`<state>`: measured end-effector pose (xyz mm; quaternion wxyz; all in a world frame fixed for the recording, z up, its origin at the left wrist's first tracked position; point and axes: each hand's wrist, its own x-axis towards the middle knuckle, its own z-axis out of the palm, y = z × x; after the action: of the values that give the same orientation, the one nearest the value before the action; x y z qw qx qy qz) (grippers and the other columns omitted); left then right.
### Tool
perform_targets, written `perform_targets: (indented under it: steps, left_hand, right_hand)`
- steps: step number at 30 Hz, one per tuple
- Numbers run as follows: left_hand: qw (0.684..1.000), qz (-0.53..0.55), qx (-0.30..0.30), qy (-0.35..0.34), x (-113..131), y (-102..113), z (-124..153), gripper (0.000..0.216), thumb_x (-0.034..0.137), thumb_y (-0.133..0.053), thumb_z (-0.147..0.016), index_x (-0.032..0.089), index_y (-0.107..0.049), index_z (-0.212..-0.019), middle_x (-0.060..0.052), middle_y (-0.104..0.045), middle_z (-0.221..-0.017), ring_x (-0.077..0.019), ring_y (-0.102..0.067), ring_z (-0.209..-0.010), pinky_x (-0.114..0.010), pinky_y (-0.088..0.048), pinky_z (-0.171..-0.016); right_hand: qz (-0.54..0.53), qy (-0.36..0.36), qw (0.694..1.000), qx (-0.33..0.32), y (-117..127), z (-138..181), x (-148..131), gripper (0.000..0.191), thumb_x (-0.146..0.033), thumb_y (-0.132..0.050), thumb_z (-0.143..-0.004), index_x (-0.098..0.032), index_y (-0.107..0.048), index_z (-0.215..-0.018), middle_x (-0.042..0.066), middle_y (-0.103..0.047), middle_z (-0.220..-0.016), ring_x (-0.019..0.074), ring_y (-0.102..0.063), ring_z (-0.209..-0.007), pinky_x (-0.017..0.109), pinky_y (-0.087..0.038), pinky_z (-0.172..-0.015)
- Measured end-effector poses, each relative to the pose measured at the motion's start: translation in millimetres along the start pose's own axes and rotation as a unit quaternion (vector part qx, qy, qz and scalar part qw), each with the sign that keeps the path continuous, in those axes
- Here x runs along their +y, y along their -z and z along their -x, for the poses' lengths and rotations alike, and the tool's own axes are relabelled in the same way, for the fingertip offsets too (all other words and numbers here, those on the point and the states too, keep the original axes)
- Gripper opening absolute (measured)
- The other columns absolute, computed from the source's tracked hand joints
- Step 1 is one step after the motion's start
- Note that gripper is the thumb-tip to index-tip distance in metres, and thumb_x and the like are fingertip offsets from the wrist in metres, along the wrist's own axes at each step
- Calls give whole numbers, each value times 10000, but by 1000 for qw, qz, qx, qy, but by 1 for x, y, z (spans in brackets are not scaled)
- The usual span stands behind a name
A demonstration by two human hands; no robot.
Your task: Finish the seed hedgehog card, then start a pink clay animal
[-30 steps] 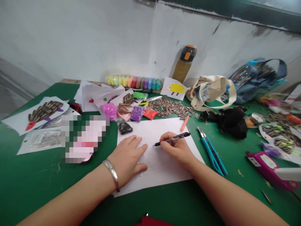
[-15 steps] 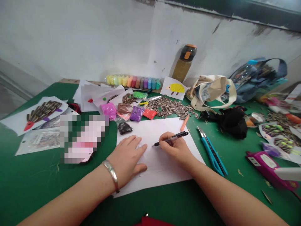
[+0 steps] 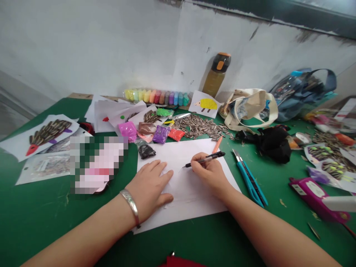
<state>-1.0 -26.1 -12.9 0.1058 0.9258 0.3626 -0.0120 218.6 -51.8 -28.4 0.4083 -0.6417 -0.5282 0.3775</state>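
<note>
A white sheet of paper (image 3: pixel 191 211) lies on the green table. Flat on its left part rests my left hand (image 3: pixel 151 185), fingers spread, a silver bracelet on the wrist. My right hand (image 3: pixel 210 172) is closed around a black pen (image 3: pixel 207 158), whose tip is at the paper beside a short, faint line. Just beyond the right hand an orange stick-like piece (image 3: pixel 217 144) lies at the sheet's far edge. A turquoise utility knife (image 3: pixel 250 180) sits right of the paper. At the sheet's far left corner is a black clay packet (image 3: pixel 146 150).
Sunflower seeds (image 3: pixel 197 126) and coloured clay packets (image 3: pixel 160 134) lie beyond the paper. A blurred-out pink object (image 3: pixel 101 167) and a seed-covered hedgehog picture (image 3: pixel 48 133) are left. A bottle (image 3: pixel 217 74) stands by the wall; a magenta glue gun (image 3: pixel 317 198) lies right.
My right hand has shifted the pen slightly right and up, and a short line now shows by its tip. My left hand stays flat on the paper.
</note>
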Motion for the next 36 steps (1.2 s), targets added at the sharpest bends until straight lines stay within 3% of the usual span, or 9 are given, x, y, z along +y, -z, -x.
perform_targets:
  steps: [14,26,36]
  left_hand:
    - [1000,0,7,-3,-1,-3,-1,582,425,-721,-761,197,-577,-1277,-164,-500,-1389,-372,-390,-1315,-521,-353,-1076]
    - [1000,4,17,-4,-3,-5,1,580,429,-718,-759,209,-575,-1276,-155,-497,-1393,-364,-386,-1319,-514,-349,-1081]
    - [1000,1,9,-4,-3,-4,1,567,420,-698,-777,205,-567,-1285,-158,-497,-1397,-369,-386,-1320,-527,-363,-1069]
  right_hand:
    - [58,-25,995,73,11,-8,4,123,-283,-533,-782,-210,-595,-705,-38,-557,-588,139,-513,-587,253,-364,-578]
    - [78,-24,990,112,25,-13,7,117,-268,-512,-736,-213,-542,-637,-57,-460,-527,120,-417,-527,251,-282,-511]
    - [96,-26,987,126,33,-14,2,92,-261,-482,-673,-214,-513,-601,-46,-475,-516,131,-434,-521,267,-305,-531]
